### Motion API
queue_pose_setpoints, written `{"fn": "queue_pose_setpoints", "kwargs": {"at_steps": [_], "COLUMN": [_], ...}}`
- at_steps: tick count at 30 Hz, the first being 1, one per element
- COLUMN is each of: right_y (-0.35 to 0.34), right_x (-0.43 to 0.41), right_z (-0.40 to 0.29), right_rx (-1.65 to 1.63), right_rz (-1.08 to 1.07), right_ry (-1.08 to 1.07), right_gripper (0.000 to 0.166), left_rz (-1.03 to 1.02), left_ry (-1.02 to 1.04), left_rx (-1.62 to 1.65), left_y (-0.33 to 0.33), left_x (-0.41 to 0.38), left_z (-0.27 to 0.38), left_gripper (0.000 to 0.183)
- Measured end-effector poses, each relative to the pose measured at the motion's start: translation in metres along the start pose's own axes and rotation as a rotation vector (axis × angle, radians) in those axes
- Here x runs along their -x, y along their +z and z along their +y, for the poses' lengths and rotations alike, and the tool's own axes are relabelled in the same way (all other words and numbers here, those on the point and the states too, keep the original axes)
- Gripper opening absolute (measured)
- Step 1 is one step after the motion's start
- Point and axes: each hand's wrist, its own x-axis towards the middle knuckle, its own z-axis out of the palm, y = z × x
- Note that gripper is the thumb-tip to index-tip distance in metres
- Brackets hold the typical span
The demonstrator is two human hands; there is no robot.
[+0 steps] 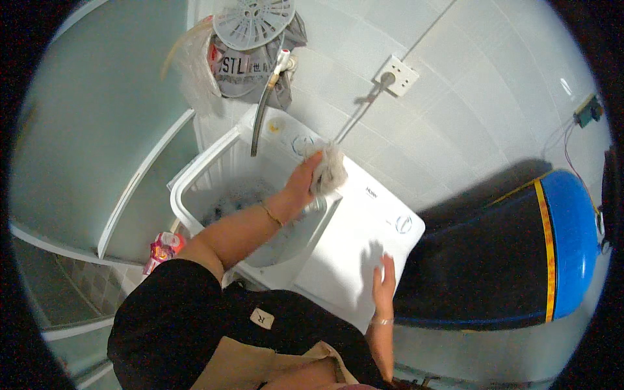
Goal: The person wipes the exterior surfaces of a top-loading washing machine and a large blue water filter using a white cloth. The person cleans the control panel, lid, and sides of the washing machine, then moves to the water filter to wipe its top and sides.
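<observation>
My left hand [303, 181] grips a crumpled, greyish cloth [329, 170], slightly blurred, above the control panel edge of a white twin-tub washing machine [358, 217]. Below my left forearm is the open wash tub [287, 248], partly hidden by the arm. Dark laundry [229, 202] lies in it, apparently in water. My right hand [384, 280] is empty with fingers apart, over the right part of the machine's white top. Whether it touches that surface I cannot tell. A grey hose [261, 119] from the wall tap [282, 61] hangs over the tub's far corner.
A plug sits in the wall socket [397, 76]. Plastic bags [243, 73] and a pale slotted plastic disc [253, 22] hang behind the tap. Frosted glass panels [107, 122] stand left, near a red-and-pink packet [163, 248]. A large black and blue rounded object [487, 258] is at right.
</observation>
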Motion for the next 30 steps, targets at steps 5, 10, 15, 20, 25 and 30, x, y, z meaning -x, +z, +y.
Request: {"fn": "queue_pose_setpoints", "kwargs": {"at_steps": [5, 10, 15, 20, 25, 30], "right_y": [0.026, 0.037, 0.038, 0.039, 0.040, 0.038], "right_x": [0.050, 0.054, 0.057, 0.071, 0.064, 0.062], "right_z": [0.015, 0.011, 0.020, 0.022, 0.036, 0.028], "right_rx": [0.255, 0.416, 0.407, 0.408, 0.408, 0.362], "right_rz": [0.098, 0.082, 0.036, 0.032, 0.061, 0.058], "right_ry": [-0.028, 0.110, 0.112, 0.130, 0.064, 0.097], "right_gripper": [0.034, 0.036, 0.038, 0.036, 0.033, 0.032], "left_rz": [0.045, 0.143, 0.369, 0.426, 0.830, 0.606], "left_ry": [0.747, 1.610, 1.583, 0.915, 0.861, 1.115], "left_rx": [-0.772, -1.741, -2.197, -2.076, -1.551, -1.542], "left_y": [0.069, 0.175, 0.115, 0.006, -0.048, -0.027], "left_x": [-0.128, -0.240, -0.265, -0.264, -0.288, -0.295], "left_z": [0.139, 0.232, 0.174, 0.063, 0.016, 0.042], "left_gripper": [0.041, 0.050, 0.056, 0.071, 0.079, 0.071]}}
